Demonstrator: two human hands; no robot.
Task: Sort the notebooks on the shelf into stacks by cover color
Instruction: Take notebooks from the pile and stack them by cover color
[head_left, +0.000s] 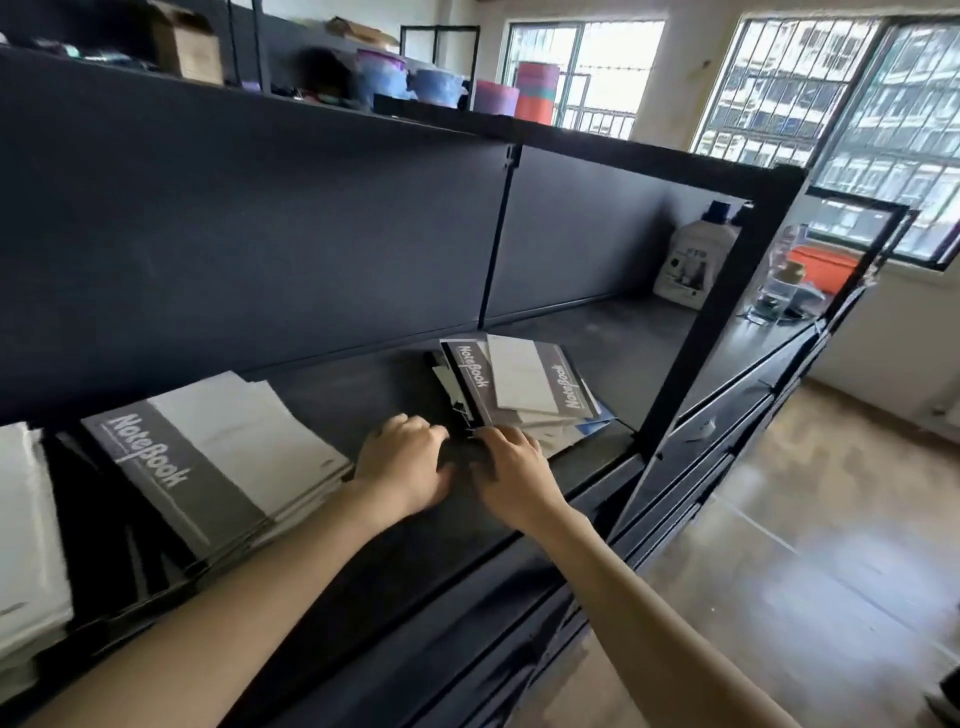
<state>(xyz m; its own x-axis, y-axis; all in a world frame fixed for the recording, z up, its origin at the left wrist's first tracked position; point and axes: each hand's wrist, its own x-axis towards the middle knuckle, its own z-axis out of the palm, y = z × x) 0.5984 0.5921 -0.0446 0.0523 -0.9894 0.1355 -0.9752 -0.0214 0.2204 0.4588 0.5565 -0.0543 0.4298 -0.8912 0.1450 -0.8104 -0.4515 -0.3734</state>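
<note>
Your left hand (402, 460) and right hand (514, 470) both curl their fingers round a dark notebook (464, 453), blurred, at the shelf's (322, 395) front edge, likely to draw it clear of the mixed pile (524, 389) at 1 o'clock. The grey stack (208, 467) lies at 9 o'clock, kept well apart so colours don't mingle.

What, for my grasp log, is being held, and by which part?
The left hand and right hand both grip a dark object, probably a black notebook, at its near end; blur hides more.
</note>
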